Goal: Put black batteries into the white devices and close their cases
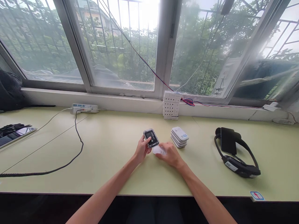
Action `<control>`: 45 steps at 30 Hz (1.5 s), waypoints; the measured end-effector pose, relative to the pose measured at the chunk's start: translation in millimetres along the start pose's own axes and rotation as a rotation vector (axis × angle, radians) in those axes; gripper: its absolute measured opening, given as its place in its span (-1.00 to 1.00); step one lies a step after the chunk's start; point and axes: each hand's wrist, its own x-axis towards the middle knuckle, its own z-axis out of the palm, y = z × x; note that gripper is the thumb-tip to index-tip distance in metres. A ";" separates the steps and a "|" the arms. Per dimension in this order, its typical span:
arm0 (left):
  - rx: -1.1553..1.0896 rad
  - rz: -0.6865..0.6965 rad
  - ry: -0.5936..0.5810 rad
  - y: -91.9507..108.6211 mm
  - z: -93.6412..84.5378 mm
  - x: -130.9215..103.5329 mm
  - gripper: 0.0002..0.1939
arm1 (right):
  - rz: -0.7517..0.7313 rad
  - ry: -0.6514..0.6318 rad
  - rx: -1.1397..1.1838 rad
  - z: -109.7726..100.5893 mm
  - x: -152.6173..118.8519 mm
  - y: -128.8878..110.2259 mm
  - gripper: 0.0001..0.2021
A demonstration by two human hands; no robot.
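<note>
Our left grip (143,148) closed on a black-faced device (151,138); our right grip (169,153) around a white cover (159,150) — both over the worktop (130,177), white stack (179,137) just beside.

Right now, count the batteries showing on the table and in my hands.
1. The black 3000mAh battery is in the small device held by the left hand. Others may be hidden inside the stacked white devices.

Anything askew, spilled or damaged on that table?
Nothing looks spilled or broken. The device in the left hand has its battery exposed, the stack of white devices sits slightly uneven, and the wires by the white boxes look tangled.
</note>
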 end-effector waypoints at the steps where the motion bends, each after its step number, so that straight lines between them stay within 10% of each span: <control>1: -0.004 0.000 0.008 -0.1 -0.1 0.2 -0.56 | 0.000 0.003 -0.012 -0.1 -0.1 -0.8 -0.72; 45: 0.132 -0.012 0.158 -0.4 0.0 0.8 -0.58 | 0.200 0.398 0.254 -3.3 4.5 0.9 -0.69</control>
